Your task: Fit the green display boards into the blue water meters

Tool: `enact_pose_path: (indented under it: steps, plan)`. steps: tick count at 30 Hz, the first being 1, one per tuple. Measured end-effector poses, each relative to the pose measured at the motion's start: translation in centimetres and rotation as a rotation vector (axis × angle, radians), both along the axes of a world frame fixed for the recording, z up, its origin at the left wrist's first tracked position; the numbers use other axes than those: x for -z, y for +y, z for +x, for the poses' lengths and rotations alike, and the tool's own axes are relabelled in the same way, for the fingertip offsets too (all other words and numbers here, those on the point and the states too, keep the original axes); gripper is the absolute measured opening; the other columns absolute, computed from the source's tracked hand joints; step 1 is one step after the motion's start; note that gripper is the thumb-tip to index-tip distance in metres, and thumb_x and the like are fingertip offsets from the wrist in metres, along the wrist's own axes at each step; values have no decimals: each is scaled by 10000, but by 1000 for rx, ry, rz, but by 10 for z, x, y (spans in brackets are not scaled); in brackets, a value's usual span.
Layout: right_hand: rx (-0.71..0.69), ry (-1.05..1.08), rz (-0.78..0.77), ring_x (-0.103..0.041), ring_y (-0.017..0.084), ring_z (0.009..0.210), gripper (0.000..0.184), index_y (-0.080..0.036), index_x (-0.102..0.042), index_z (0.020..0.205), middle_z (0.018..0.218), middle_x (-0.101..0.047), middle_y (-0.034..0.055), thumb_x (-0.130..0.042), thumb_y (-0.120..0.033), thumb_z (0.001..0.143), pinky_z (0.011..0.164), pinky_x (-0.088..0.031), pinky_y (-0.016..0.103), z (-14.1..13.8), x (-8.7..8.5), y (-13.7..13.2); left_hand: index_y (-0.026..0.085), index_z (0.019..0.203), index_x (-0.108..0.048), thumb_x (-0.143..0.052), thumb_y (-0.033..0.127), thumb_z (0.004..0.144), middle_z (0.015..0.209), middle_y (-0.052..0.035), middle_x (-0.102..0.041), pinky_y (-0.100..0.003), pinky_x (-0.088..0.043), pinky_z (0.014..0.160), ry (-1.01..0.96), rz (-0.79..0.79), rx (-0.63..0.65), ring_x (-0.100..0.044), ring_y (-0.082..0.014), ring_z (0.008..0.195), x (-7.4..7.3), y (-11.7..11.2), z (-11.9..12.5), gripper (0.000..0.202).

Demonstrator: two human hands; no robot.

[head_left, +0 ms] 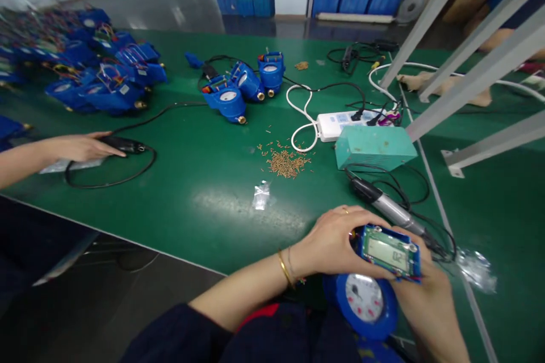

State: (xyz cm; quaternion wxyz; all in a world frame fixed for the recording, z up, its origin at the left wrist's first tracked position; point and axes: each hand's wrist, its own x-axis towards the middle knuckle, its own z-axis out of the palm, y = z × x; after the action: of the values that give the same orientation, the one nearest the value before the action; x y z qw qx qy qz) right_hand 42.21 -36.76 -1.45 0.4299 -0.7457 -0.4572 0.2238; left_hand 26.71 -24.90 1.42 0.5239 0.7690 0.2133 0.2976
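A blue water meter with a white round dial (365, 298) is held near the table's front edge, close to my body. On top of it sits a blue housing with a green circuit board (406, 272) and a lit-grey display (388, 253). My left hand (334, 241) is closed around the left side of that housing, thumb along its lower edge. My right hand (430, 289) wraps its right side; some of its fingers are hidden behind it. Just beyond my hands lies a silver and black electric screwdriver (394, 210), untouched, its cord curling beside it.
A pile of small brass-coloured screws (287, 164) lies mid-table near a clear plastic bag (261, 195). Behind are a turquoise box (374, 147), a white power strip (336, 125) and several blue meters (230, 99). At left, a co-worker's hand (80, 147) rests on a black tool (123, 144). Metal posts (481, 68) stand right.
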Motion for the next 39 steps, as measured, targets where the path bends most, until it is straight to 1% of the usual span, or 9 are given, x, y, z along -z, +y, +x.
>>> enact_pose_path:
  steps: [5, 9, 13, 16, 22, 24, 27, 29, 39]
  plan:
    - [59, 79, -83, -646, 311, 1029, 414, -179, -695, 1038, 1154, -670, 87, -722, -356, 665, 806, -531, 349, 0, -1, -2, 274, 1061, -705, -923, 327, 542, 1286, -63, -654, -407, -522, 1038, -60, -34, -37, -593, -298, 1269, 4, -1, 1, 566]
    - [62, 75, -66, -655, 306, 1050, 351, -169, -720, 1009, 1183, -676, 89, -720, -378, 727, 832, -548, 340, 1, 7, -8, 269, 1088, -678, -896, 364, 595, 1089, -22, -743, -369, -529, 970, -19, -54, 0, -699, -262, 1069, 7, 1, 1, 547]
    - [-8, 13, -61, -621, 316, 1162, 344, -194, -705, 1123, 1231, -670, 91, -596, -421, 888, 1015, -497, 438, 2, 7, -16, 254, 1058, -683, -881, 364, 618, 1065, -23, -754, -350, -528, 931, -40, -55, -25, -710, -252, 1032, 7, 0, -1, 494]
    - [-44, -84, -51, -633, 333, 1161, 377, -206, -707, 1157, 1181, -700, 86, -557, -456, 916, 1024, -505, 483, 0, 0, -23, 242, 1057, -694, -884, 352, 617, 1054, -27, -755, -348, -526, 918, -68, -49, -5, -711, -251, 1017, 6, -1, -2, 492]
    - [160, -81, 159, -703, 322, 1032, 201, -202, -759, 974, 1159, -725, 90, -697, -369, 882, 945, -575, 477, -11, -11, -37, 237, 1068, -694, -895, 353, 600, 1049, -35, -749, -355, -524, 920, -26, -88, 5, -702, -251, 1002, 7, 1, -5, 523]
    - [105, 68, 168, -689, 299, 1088, 256, -229, -717, 1126, 1225, -703, 82, -708, -330, 890, 927, -595, 420, -9, -11, -37, 225, 1075, -688, -887, 364, 617, 1076, -45, -741, -353, -516, 936, -27, -92, 26, -688, -245, 1026, 7, 3, -6, 518]
    - [-82, 258, 149, -581, 255, 1275, 612, -308, -511, 1426, 1445, -557, 69, -758, -313, 866, 991, -560, 319, -1, -10, -32, 203, 1102, -677, -881, 394, 636, 1126, -63, -720, -357, -499, 971, -30, -68, 53, -661, -238, 1076, 7, 5, -6, 544]
    - [-182, 263, 127, -511, 246, 1347, 737, -330, -441, 1485, 1506, -492, 60, -794, -338, 839, 1054, -507, 306, 6, -10, -25, 193, 1128, -672, -889, 393, 630, 1166, -77, -701, -367, -491, 995, -28, -45, 62, -640, -241, 1115, 8, 7, -6, 579]
    - [-339, 0, 134, -598, 227, 1247, 568, -360, -592, 1359, 1363, -621, 16, -804, -358, 833, 1089, -480, 328, 18, -18, -2, 198, 1168, -653, -889, 358, 635, 1228, -95, -658, -381, -477, 1035, 6, -43, 73, -608, -254, 1174, 7, 6, -5, 604]
